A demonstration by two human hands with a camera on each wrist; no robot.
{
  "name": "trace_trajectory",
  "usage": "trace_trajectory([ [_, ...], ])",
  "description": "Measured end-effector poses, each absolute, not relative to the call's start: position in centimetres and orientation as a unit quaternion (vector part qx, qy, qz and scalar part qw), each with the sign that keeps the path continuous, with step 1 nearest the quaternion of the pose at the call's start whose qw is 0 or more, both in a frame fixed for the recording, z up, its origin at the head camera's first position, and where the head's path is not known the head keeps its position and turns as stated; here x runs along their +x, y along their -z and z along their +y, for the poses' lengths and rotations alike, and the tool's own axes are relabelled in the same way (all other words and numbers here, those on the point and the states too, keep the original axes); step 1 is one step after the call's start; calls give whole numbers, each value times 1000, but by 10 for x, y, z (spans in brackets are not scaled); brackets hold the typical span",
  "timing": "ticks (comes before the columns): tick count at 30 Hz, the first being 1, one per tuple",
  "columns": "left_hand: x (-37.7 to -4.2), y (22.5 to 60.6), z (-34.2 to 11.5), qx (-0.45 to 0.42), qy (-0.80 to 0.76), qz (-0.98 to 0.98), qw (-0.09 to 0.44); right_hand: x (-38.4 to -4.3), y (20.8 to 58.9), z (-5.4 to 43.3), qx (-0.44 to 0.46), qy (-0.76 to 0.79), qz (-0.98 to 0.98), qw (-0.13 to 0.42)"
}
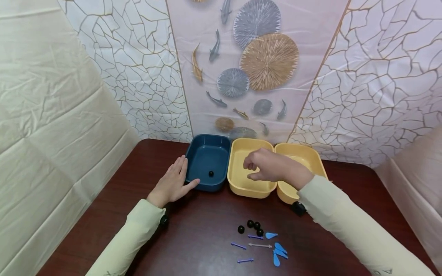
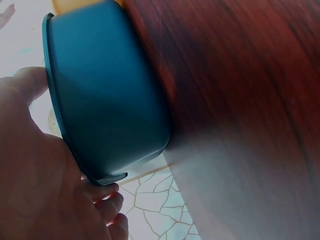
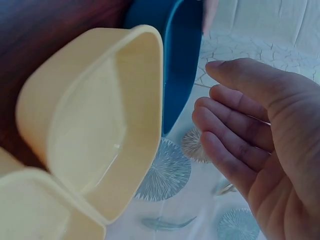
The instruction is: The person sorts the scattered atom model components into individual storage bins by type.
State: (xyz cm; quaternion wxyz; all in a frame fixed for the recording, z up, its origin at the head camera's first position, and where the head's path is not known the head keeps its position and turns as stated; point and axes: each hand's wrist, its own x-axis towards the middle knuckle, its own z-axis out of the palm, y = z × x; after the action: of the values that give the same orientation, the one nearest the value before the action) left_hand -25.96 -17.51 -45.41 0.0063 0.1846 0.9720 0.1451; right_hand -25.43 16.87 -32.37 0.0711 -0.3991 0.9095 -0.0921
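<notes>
My left hand [image 1: 171,183] rests on the near left corner of a blue bin [image 1: 208,153], fingers straight along its side and thumb on the rim. A single black ball [image 1: 211,173] lies inside that bin. Over the middle yellow bin [image 1: 252,191] hovers my right hand [image 1: 267,165], its fingers loosely bent. Nothing sits between the thumb and fingers of the right hand [image 3: 255,130] in the right wrist view. In the left wrist view the blue bin's outer wall [image 2: 107,90] fills the middle, with the hand [image 2: 45,175] along its rim.
Another yellow bin [image 1: 286,197] stands at the right, partly behind my right forearm. Toward me on the dark table [image 1: 193,237] lie several black balls [image 1: 241,229], purple sticks [image 1: 245,260], a whitish stick [image 1: 260,245] and several blue drop-shaped pieces [image 1: 276,258]. Patterned cloth hangs behind.
</notes>
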Motion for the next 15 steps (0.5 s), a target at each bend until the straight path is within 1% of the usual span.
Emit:
trace_trajectory([
  [7, -259, 453, -174, 185, -147, 972, 5, -226, 327, 190, -392, 92, 911, 92],
  [15, -259, 454, -175, 184, -144, 972, 1, -201, 347, 210, -409, 125, 900, 80],
])
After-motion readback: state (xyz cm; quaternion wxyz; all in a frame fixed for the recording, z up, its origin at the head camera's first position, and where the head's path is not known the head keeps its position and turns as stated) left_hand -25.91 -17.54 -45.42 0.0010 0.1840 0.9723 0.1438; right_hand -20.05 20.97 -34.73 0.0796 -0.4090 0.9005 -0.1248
